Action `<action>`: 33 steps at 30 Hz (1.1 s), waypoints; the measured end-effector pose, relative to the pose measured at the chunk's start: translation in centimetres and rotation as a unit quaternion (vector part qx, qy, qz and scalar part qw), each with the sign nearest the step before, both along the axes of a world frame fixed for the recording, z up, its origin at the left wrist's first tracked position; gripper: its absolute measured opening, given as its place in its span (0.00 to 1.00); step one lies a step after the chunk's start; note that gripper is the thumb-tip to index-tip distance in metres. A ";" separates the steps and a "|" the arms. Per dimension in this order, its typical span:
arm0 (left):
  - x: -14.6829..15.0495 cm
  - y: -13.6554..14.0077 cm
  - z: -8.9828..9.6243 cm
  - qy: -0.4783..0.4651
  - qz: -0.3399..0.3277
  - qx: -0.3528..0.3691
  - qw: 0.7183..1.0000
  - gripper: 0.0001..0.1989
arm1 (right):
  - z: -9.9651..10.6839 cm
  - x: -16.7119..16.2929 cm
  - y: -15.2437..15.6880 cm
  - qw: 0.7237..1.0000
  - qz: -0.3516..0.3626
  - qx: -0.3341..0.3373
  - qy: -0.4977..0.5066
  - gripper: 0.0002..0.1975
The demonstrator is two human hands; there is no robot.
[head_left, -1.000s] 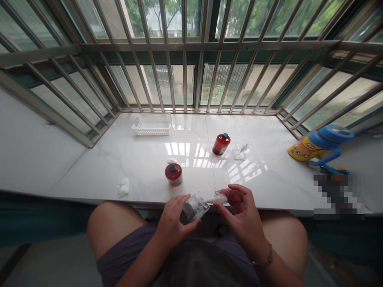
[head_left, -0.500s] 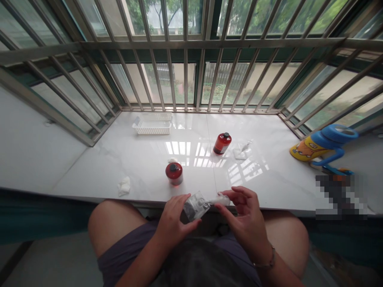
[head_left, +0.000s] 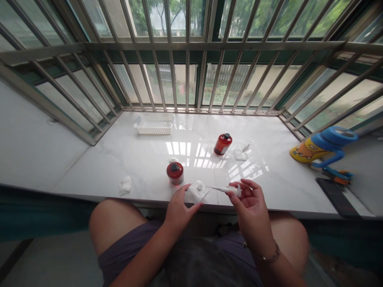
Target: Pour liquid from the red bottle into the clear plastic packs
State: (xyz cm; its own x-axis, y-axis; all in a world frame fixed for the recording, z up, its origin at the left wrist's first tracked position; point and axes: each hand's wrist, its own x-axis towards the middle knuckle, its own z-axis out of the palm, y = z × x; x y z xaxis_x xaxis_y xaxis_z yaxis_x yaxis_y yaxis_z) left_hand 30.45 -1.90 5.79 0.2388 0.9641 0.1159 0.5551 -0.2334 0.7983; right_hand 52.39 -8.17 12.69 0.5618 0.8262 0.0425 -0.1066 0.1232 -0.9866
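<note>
My left hand (head_left: 178,207) grips a clear, squarish bottle (head_left: 196,193) between thumb and fingers, just over the counter's front edge. The bottle's round mouth is uncovered. In my right hand (head_left: 249,203), a white pump head (head_left: 233,190) is pinched between thumb and fingertips, its thin tube pointing left at the bottle. A small gap separates the tube's tip from the bottle. Behind the bottle stands a red bottle with a black cap (head_left: 175,173), close to my left fingertips. Another red bottle (head_left: 223,144) stands farther back.
A clear square bottle with a pump (head_left: 241,153) is at the back right. A white perforated basket (head_left: 154,129) sits near the window bars. Crumpled tissue (head_left: 125,185) lies left. On the right are a blue-yellow flask (head_left: 317,147) and a dark phone (head_left: 338,197).
My right hand has moved right and slightly up with the pump head, widening the gap to the bottle. My left hand has raised and turned the clear bottle a little.
</note>
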 end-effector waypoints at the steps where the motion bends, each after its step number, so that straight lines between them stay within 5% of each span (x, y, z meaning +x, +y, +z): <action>1: 0.4 0.3 -0.1 -0.002 0.002 -0.005 1.000 0.35 | -0.3 0.0 0.0 1.000 0.001 -0.003 0.009 0.27; 11: 3.2 2.1 -3.0 0.041 -0.036 0.069 0.996 0.41 | -0.8 -1.7 0.2 0.999 0.041 0.003 0.004 0.26; 17: 1.2 0.9 -2.9 0.063 -0.007 0.152 0.986 0.37 | -0.1 -4.3 0.3 0.994 0.105 0.004 -0.036 0.21; 23: -5.6 -2.9 -2.0 0.065 0.001 0.172 0.983 0.13 | 0.1 -10.1 0.8 0.964 0.250 0.019 -0.089 0.16; 29: -16.3 -4.9 -3.2 0.195 0.100 0.154 0.963 0.12 | -3.7 -18.1 7.4 0.927 0.329 0.003 -0.178 0.15; 33: -22.8 -6.1 -4.8 0.282 0.173 0.143 0.933 0.23 | -6.4 -23.2 12.5 0.913 0.347 0.004 -0.213 0.18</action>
